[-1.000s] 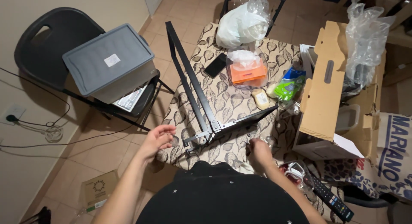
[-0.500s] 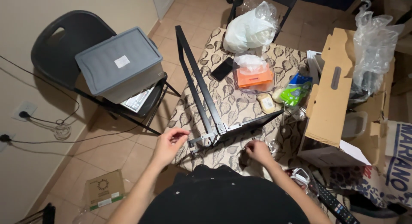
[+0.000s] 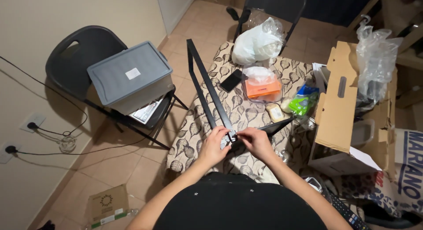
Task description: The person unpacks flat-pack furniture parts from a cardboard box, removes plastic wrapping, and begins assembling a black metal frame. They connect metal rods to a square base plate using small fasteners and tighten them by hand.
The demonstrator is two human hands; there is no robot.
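1. at six o'clock, nearest the camera, the person's dark-clothed lap fills the bottom of the view, with both forearms reaching up toward the centre.
2. just above it, the left hand is curled narrow, its fingertips pinching the corner joint of the black metal frame from the nine o'clock side.
3. the right hand meets it from the three o'clock side, fingers bent close and touching the same corner; whether it grips a small part there cannot be told.
4. the frame's corner sits at the near edge of the leaf-patterned table; its long bar runs from that corner up and away toward eleven o'clock, tilted upward, ending in a short crosspiece at the far end.
5. a shorter bar leaves the same corner toward two o'clock, lying low over the cloth.
6. past the hands, toward one o'clock, a pale soap-like block and a green packet lie near each other on the table.
7. farther on, at twelve o'clock, an orange box in clear plastic sits beside a black phone, with a white plastic bag beyond.
8. at three o'clock an open cardboard box stands just beside the table.
9. at ten o'clock a grey lidded bin rests on a black folding chair.
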